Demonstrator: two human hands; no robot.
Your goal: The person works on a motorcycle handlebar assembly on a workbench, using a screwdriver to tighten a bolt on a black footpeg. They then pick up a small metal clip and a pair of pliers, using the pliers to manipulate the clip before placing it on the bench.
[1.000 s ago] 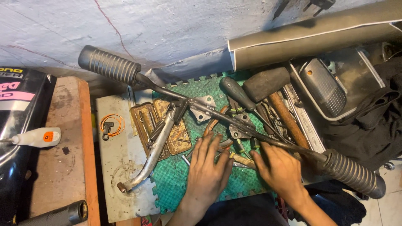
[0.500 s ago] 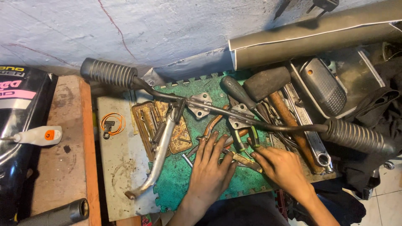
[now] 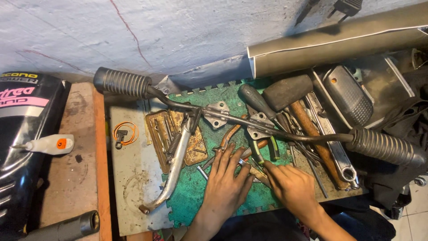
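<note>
Fingers [image 3: 223,157] of my left hand [image 3: 226,187]: spread apart, laid flat over small tools in the lower middle of the frame, gripping nothing that I can make out. My right hand [image 3: 292,189]: fingers drawn together, tips down on the pile just right of the left hand; whether they pinch anything I cannot tell.

Pile under both hands: pliers [image 3: 263,149] with green-black handles, a second pair with orange handles [image 3: 232,134], a bolt [image 3: 203,172], other bits too small to tell.

Mat [image 3: 196,196]: green foam, centre of frame, bearing the pile.

Footrest bar [image 3: 232,117]: bent metal rod with a ribbed rubber peg [image 3: 122,82] at upper left and another [image 3: 385,147] at right, lying across the mat just above my fingers.

Side stand [image 3: 176,167]: curved, silver, with a spring, left of my left hand, over a rusty plate [image 3: 196,149].

Hammer [image 3: 290,93]: upper right of centre, wooden handle running down right. Screwdriver [image 3: 256,100]: dark handle, just left of the hammer head.

Orange wire ring [image 3: 126,132]: on the grey sheet [image 3: 129,187], left of the mat.

Glue bottle [image 3: 50,144]: far left, lying on its side.

Lamp lens [image 3: 350,96]: upper right.
</note>
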